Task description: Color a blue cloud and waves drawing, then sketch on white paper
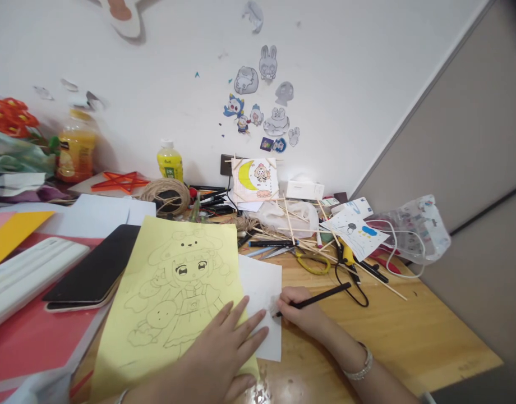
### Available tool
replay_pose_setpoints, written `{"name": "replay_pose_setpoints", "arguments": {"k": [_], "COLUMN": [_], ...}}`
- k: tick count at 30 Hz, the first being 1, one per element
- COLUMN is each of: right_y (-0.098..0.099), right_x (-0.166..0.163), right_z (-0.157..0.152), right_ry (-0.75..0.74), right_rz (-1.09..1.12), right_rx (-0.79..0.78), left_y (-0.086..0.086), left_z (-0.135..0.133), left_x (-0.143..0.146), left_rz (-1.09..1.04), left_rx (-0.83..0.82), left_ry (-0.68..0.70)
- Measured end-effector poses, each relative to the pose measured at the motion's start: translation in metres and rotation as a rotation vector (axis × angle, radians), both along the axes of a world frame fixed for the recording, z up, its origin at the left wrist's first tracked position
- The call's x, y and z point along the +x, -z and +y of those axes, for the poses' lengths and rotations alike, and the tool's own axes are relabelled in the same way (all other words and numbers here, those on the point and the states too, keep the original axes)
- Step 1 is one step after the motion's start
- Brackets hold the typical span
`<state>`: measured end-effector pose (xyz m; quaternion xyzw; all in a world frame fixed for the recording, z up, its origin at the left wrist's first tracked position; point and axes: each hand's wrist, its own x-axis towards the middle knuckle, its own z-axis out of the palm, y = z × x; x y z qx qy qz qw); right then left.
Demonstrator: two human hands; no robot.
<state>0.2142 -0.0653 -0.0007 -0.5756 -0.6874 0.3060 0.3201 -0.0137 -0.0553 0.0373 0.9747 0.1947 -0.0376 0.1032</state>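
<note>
My left hand (226,342) lies flat with fingers spread over the lower right of a yellow sheet (127,314), its fingertips reaching onto a white sheet of paper (264,280). On the yellow sheet is a line drawing of a cartoon girl in a puppy-faced hat. My right hand (300,311) is closed around a black pencil (321,295), whose low end touches the right edge of the white paper. A grey smudge of shading shows beside that tip. The white sheet sits partly under the yellow one.
Behind the papers lie yellow-handled scissors (312,261), wooden sticks (384,280), pens and a twine roll (167,196). A black tablet (93,264) and a white case (35,275) are at left. Two drink bottles (169,161) stand by the wall. A clear bag (422,230) lies right.
</note>
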Motion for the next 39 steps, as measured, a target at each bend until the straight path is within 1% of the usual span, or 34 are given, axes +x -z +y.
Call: {"name": "replay_pose_setpoints", "arguments": {"k": [3,7,9,13,22,29,34,39], "right_y": [0.0,0.0,0.0,-0.001,-0.007,-0.01,-0.01,-0.011], "right_x": [0.001,0.001,0.002,0.002,0.001,0.002,0.002,0.001], "right_z": [0.0,0.0,0.0,0.0,-0.002,-0.003,-0.004,-0.003], "right_ry": [-0.012,-0.011,-0.005,-0.034,-0.016,0.099,0.078,0.043], "right_rz": [0.013,0.089,0.094,0.088,-0.003,-0.119,-0.184,-0.193], "right_rx": [0.0,-0.081,-0.072,-0.07,-0.05,0.068,0.139,0.083], "left_y": [0.004,0.011,0.013,0.013,0.011,0.013,0.016,0.016], "left_z": [0.0,0.0,0.0,0.001,0.001,0.001,0.002,0.003], "left_x": [-0.001,-0.004,-0.005,-0.004,-0.004,-0.004,-0.004,-0.003], "left_rz": [-0.007,-0.088,-0.108,-0.081,-0.081,-0.072,-0.088,-0.068], "left_rx": [0.018,0.053,0.057,0.045,0.04,0.063,0.046,0.067], "left_ry": [0.008,0.014,0.018,0.021,0.021,0.026,0.026,0.026]}}
